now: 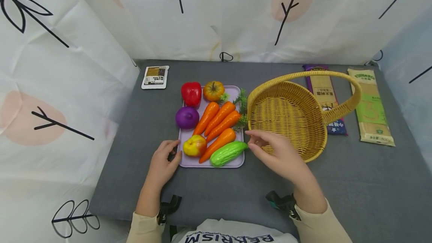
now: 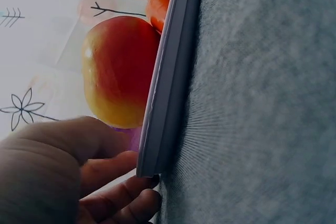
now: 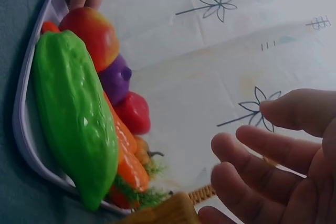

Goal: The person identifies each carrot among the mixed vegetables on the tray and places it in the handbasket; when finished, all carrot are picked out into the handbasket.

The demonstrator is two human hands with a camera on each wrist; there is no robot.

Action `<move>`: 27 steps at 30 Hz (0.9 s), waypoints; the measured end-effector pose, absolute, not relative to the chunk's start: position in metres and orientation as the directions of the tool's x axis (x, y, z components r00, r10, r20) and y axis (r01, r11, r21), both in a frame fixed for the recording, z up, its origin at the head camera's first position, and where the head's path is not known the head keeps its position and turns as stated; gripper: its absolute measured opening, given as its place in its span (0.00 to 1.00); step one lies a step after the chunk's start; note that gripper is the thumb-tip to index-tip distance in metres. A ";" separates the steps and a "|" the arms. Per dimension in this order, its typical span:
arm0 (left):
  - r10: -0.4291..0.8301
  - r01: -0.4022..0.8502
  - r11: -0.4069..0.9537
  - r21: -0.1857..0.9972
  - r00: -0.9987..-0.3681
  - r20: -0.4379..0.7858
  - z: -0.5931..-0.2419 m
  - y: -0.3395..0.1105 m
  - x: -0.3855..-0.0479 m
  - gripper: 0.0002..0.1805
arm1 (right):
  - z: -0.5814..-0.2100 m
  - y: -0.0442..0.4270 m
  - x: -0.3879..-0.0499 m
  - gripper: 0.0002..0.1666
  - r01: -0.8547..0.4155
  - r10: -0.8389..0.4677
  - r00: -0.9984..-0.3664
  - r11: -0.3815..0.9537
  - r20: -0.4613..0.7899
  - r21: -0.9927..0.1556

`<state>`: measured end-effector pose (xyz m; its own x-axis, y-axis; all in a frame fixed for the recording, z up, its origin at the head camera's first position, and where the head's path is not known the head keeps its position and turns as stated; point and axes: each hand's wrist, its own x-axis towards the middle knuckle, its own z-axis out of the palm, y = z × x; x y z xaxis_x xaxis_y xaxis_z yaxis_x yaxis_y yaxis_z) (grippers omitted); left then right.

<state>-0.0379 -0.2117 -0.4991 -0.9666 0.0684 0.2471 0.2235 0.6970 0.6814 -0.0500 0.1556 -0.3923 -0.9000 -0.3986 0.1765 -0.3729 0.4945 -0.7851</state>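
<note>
A lilac tray (image 1: 210, 166) holds a green bitter melon (image 1: 228, 153), several orange carrots (image 1: 221, 117), a yellow-red apple (image 1: 194, 146), a purple onion (image 1: 187, 118), a red bell pepper (image 1: 191, 94) and a small pumpkin (image 1: 213, 91). My left hand (image 1: 164, 163) touches the tray's left edge beside the apple, fingers loosely bent; in the left wrist view its fingertips (image 2: 149, 198) lie low at the tray's corner. Just right of the bitter melon's tip hovers my right hand (image 1: 276, 155), fingers relaxed. The right wrist view shows nothing in that hand (image 3: 278, 166).
A yellow wicker basket (image 1: 287, 111) with a tall handle stands right of the tray, behind my right hand. Beyond it lie a purple-and-tan food packet (image 1: 324, 89) and a green-and-tan packet (image 1: 371, 108). A small white-edged packet (image 1: 155, 77) lies at the back left.
</note>
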 end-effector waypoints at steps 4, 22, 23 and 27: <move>0.071 0.213 0.707 0.675 -0.970 0.231 -0.498 -0.212 -0.039 0.20 | -0.392 0.143 -0.056 0.20 -0.357 -0.409 -0.902 0.522 0.139 -0.775; 0.074 0.210 0.695 0.687 -0.972 0.221 -0.498 -0.212 -0.038 0.22 | -0.395 0.086 -0.080 0.32 -0.133 -0.296 -0.948 0.701 -0.117 -0.701; 0.076 0.212 0.697 0.685 -0.972 0.224 -0.498 -0.212 -0.038 0.22 | -0.397 0.084 -0.081 0.33 -0.114 -0.277 -0.953 0.701 -0.122 -0.704; 0.074 0.211 0.699 0.683 -0.972 0.225 -0.498 -0.211 -0.037 0.22 | -0.404 0.076 -0.079 0.37 -0.031 -0.207 -0.969 0.648 -0.136 -0.761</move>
<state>-0.0367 -0.2112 -0.4981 -0.9715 0.0737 0.2253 0.2114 0.6993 0.6829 -0.0792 0.0763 -0.4044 -0.9689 -0.2068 -0.1362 -0.0313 0.6481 -0.7609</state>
